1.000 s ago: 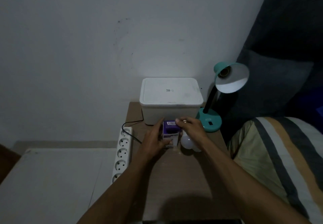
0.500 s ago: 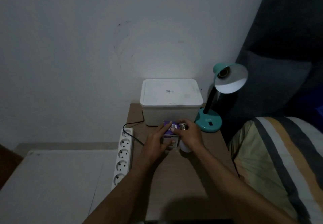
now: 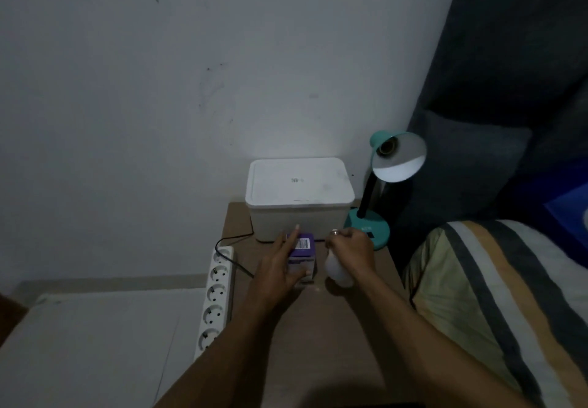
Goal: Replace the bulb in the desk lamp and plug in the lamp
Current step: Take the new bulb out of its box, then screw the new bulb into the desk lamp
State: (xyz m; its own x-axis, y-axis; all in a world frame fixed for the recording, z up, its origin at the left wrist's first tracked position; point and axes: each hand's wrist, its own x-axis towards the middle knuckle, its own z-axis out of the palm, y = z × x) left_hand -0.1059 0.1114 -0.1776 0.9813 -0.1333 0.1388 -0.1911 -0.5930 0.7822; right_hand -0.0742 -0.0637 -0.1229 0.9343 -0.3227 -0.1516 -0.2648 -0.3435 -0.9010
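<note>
A teal desk lamp (image 3: 374, 226) stands at the back right of the small brown table (image 3: 318, 328); its shade (image 3: 399, 161) tilts toward me and the socket inside looks bare. My right hand (image 3: 350, 253) grips a white bulb (image 3: 337, 269) by its neck, screw base up, glass end down near the tabletop. My left hand (image 3: 278, 272) rests against a purple and white bulb box (image 3: 302, 256) standing on the table, fingers spread along its left side. A thin black cord (image 3: 232, 250) runs across the table's left edge.
A white lidded plastic box (image 3: 300, 197) sits against the wall behind the hands. A white power strip (image 3: 214, 299) with several free sockets lies along the table's left side. A striped pillow (image 3: 496, 306) and dark headboard fill the right. A white surface lies lower left.
My right hand has drawn the bulb away from the box to the right, with more of its white glass now showing. My left hand stays on the box, fingers more extended.
</note>
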